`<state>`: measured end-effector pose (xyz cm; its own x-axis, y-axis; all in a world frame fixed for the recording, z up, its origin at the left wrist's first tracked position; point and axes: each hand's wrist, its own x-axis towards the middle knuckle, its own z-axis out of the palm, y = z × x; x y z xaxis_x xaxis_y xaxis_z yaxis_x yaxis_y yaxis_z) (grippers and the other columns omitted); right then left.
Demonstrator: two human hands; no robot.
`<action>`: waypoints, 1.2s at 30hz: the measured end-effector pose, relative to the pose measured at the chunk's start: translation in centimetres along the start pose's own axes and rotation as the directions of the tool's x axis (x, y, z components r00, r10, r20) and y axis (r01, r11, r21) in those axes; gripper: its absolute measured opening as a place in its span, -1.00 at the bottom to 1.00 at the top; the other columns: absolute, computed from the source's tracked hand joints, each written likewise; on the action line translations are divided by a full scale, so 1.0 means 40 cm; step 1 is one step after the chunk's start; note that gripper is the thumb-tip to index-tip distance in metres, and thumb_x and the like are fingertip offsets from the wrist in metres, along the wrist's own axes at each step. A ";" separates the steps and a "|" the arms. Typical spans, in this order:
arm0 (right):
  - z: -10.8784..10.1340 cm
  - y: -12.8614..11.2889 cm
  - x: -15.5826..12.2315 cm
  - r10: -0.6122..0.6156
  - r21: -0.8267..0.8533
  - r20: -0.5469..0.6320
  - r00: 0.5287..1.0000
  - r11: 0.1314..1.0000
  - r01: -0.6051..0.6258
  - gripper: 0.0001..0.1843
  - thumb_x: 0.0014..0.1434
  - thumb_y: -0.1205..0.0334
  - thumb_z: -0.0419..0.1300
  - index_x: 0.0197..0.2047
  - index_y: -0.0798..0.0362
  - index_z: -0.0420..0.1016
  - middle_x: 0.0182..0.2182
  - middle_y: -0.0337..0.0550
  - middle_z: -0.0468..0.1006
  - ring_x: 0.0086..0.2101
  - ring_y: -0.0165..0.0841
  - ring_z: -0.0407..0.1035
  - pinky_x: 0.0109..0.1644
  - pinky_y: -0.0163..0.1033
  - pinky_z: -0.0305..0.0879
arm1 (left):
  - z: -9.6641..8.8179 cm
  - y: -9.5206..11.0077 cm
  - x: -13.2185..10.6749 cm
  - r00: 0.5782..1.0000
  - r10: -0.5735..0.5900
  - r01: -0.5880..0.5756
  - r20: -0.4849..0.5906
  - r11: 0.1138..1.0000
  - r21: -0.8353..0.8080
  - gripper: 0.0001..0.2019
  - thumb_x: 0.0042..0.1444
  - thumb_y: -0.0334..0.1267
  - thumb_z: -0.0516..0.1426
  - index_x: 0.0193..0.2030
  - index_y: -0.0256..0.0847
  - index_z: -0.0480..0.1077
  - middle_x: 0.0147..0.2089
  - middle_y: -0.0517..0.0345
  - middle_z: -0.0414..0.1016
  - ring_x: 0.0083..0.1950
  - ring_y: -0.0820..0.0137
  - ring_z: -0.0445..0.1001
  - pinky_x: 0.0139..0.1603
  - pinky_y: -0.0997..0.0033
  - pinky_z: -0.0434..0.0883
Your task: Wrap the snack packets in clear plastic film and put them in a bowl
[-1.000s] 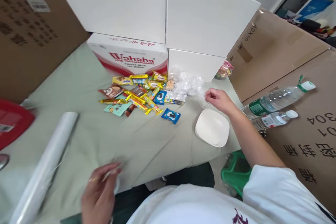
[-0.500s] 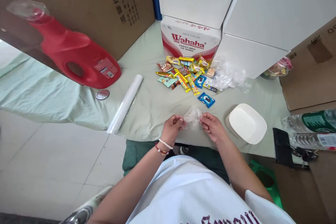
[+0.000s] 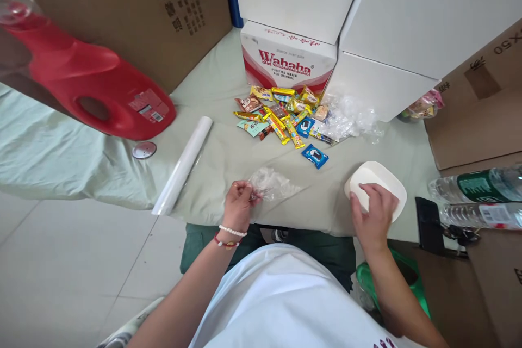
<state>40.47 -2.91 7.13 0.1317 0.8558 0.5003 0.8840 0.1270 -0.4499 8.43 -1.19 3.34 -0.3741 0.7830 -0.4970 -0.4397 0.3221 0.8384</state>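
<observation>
Pinched in my left hand point(image 3: 237, 204) is a crumpled piece of clear plastic film point(image 3: 269, 184), which spreads out to the right just above the table cloth. My right hand point(image 3: 375, 215) is over the white plastic bowl point(image 3: 397, 185), thumb and fingers apart and curved downward; whether they touch the rim is unclear. Inside the bowl no contents show, though the hand hides part of it. Beyond my hands lies a pile of small wrapped snacks point(image 3: 277, 124). One blue snack packet point(image 3: 315, 156) lies a little nearer to me.
More crumpled clear plastic point(image 3: 353, 118) lies right of the snacks, before a Wahaha carton point(image 3: 289, 60) and white boxes point(image 3: 387, 16). At left are a white roll point(image 3: 183, 166), a round lid point(image 3: 144, 150) and a red jug point(image 3: 101, 87). Bottles point(image 3: 481, 187) and a phone point(image 3: 429, 225) are at right.
My right hand has let go of the plastic film and moved right to the bowl. My left hand has moved left with the film. The view has shifted slightly.
</observation>
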 end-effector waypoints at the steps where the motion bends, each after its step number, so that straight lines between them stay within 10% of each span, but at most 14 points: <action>1: -0.020 0.031 -0.020 -0.054 -0.125 -0.055 0.997 0.991 0.046 -0.61 0.35 -0.02 0.25 0.10 0.05 0.54 0.09 0.19 0.50 0.20 0.08 0.32 0.30 0.31 0.21 | -0.009 0.001 0.001 1.000 -0.002 0.002 -0.010 1.000 -0.005 -0.54 -0.14 -0.03 0.39 -0.24 -0.14 0.28 -0.46 0.37 0.41 -0.44 0.49 0.47 -0.43 0.54 0.41; 6: -0.031 0.171 -0.070 -0.065 -0.312 0.021 0.998 0.947 0.069 -0.68 0.42 0.03 0.15 -0.04 0.09 0.59 -0.04 0.23 0.56 0.33 0.20 0.16 0.32 0.46 0.14 | -0.016 -0.008 -0.002 0.999 -0.040 0.039 -0.009 0.995 -0.090 -0.51 -0.23 -0.07 0.44 -0.27 -0.14 0.28 -0.50 0.39 0.42 -0.47 0.53 0.45 -0.45 0.57 0.37; 11: 0.039 0.250 0.067 -0.143 -0.113 0.077 0.987 0.982 0.151 -0.71 0.43 0.15 0.06 -0.19 0.02 0.58 -0.22 0.08 0.56 0.21 0.03 0.31 0.33 0.35 0.22 | -0.009 0.001 -0.006 0.995 -0.015 0.030 0.097 0.986 -0.162 -0.49 -0.21 -0.03 0.48 -0.30 -0.15 0.30 -0.49 0.39 0.40 -0.47 0.55 0.43 -0.42 0.56 0.37; 15: 0.071 0.164 0.183 -0.179 -0.018 -0.085 0.980 0.984 0.178 -0.71 0.36 0.02 0.17 -0.09 0.05 0.58 -0.02 0.15 0.51 0.25 0.07 0.26 0.34 0.36 0.18 | -0.007 0.009 -0.022 0.988 0.038 -0.010 0.152 0.983 -0.181 -0.48 -0.17 0.03 0.50 -0.28 -0.14 0.34 -0.47 0.37 0.41 -0.46 0.54 0.44 -0.41 0.54 0.40; 18: 0.102 0.002 0.168 -0.118 0.299 0.104 0.988 0.951 0.082 -0.69 0.38 -0.05 0.18 -0.02 -0.03 0.56 -0.01 0.05 0.54 0.13 -0.06 0.40 0.30 0.20 0.29 | 0.006 0.006 -0.042 0.980 0.064 -0.026 0.190 0.980 -0.197 -0.48 -0.12 0.07 0.49 -0.25 -0.13 0.34 -0.46 0.36 0.41 -0.45 0.53 0.44 -0.38 0.52 0.42; 22: 0.188 -0.180 0.070 -0.142 0.589 0.669 0.730 0.699 -0.404 -0.39 0.16 -0.19 0.38 0.18 -0.09 0.49 0.06 -0.02 0.56 -0.04 -0.19 0.50 0.03 -0.07 0.49 | 0.023 0.001 -0.056 0.967 0.048 0.005 0.249 0.978 -0.209 -0.51 -0.07 0.06 0.47 -0.24 -0.13 0.33 -0.45 0.36 0.40 -0.43 0.53 0.42 -0.38 0.53 0.40; 26: 0.252 -0.212 0.019 -0.055 0.524 0.809 0.585 0.516 -0.677 -0.53 0.10 -0.19 0.40 -0.09 -0.01 0.57 -0.34 -0.23 0.55 -0.39 -0.37 0.36 -0.31 -0.27 0.35 | 0.008 -0.005 -0.038 0.970 -0.017 0.056 0.243 0.986 -0.155 -0.55 -0.05 -0.01 0.44 -0.28 -0.14 0.30 -0.47 0.36 0.34 -0.44 0.53 0.40 -0.39 0.52 0.35; 31: 0.244 -0.174 0.024 0.061 0.508 0.765 0.641 0.555 -0.659 -0.64 0.08 -0.10 0.40 -0.20 -0.02 0.57 -0.40 -0.28 0.51 -0.41 -0.38 0.30 -0.32 -0.28 0.25 | -0.008 -0.020 -0.034 0.992 0.101 -0.102 0.082 0.995 0.011 -0.56 0.02 0.11 0.35 -0.13 -0.11 0.38 -0.16 0.16 0.47 -0.14 0.37 0.51 -0.28 0.44 0.42; 36: 0.227 -0.170 0.021 -0.045 0.549 0.655 0.754 0.714 -0.435 -0.74 0.18 0.05 0.30 -0.11 -0.02 0.64 -0.27 -0.18 0.56 -0.32 -0.33 0.39 -0.20 -0.22 0.33 | 0.018 -0.015 -0.034 0.897 0.409 -0.441 0.169 0.792 0.423 -0.33 -0.15 -0.04 0.47 0.12 -0.12 0.43 0.21 -0.09 0.43 0.22 0.14 0.44 0.15 0.18 0.44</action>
<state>30.49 1.50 3.90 -0.2340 0.9683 -0.0874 0.3273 -0.0062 -0.9449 9.80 -2.05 3.70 -0.3774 0.9237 -0.0652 0.1618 0.1351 0.9775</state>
